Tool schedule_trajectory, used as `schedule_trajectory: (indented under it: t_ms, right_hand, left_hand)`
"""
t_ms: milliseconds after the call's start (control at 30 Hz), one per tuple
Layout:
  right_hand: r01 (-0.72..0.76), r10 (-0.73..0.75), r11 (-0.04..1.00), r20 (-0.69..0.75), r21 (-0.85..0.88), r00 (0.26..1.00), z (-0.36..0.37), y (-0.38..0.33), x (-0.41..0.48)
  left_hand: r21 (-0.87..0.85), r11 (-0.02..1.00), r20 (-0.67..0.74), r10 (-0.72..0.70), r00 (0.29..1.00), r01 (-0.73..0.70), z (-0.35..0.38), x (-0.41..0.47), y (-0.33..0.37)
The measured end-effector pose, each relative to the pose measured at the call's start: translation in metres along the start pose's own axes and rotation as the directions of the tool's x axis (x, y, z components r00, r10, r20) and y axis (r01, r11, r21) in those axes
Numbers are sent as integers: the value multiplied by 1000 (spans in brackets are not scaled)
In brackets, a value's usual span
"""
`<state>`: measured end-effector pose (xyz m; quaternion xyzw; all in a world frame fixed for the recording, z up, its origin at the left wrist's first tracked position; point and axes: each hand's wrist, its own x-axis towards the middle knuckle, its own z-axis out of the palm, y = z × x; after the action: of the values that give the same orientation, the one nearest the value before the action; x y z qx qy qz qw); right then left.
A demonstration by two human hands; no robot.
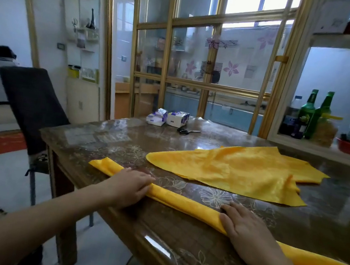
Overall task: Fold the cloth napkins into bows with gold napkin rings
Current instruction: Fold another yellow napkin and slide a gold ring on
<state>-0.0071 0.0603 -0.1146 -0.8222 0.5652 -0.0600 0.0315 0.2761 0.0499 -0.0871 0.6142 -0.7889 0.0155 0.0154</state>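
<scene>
Napkin strip (184, 202), yellow, already folded into a long narrow band, lies along the near edge of the desk (106, 136). My left hand (133, 185) presses down on its left part, fingers laid over it, gripping nothing. My right hand (245, 230) lies flat on it further right, fingers straight. Second yellow napkin (231, 171) sits loosely spread behind, unfolded. No gold ring in sight. Early stage, I'd say: band made, bow loops and ring left.

The glossy dark table (123, 138), patterned with pale flowers, carries a rolled yellow napkin (184, 203) along its near edge. A loose yellow cloth (238, 172) lies spread behind, with scissors (186, 131) and two tissue packs (157, 116) (177, 118) farther back.
</scene>
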Motion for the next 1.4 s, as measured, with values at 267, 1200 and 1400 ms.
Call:
schedule_trajectory:
  t_ms: [267, 1200, 1400]
  right_hand:
    - [-24, 24, 998, 4, 64, 1000, 2, 3, 5]
    - [-386, 321, 889, 264, 248, 910, -69, 83, -52]
    - [-374, 367, 924, 95, 75, 925, -73, 72, -42]
  left_hand:
    - [-91, 996, 42, -16, 999, 20, 31, -13, -38]
    - [-460, 887, -126, -15, 992, -45, 21, 32, 160]
    - [-421, 900, 90, -84, 992, 114, 18, 43, 155]
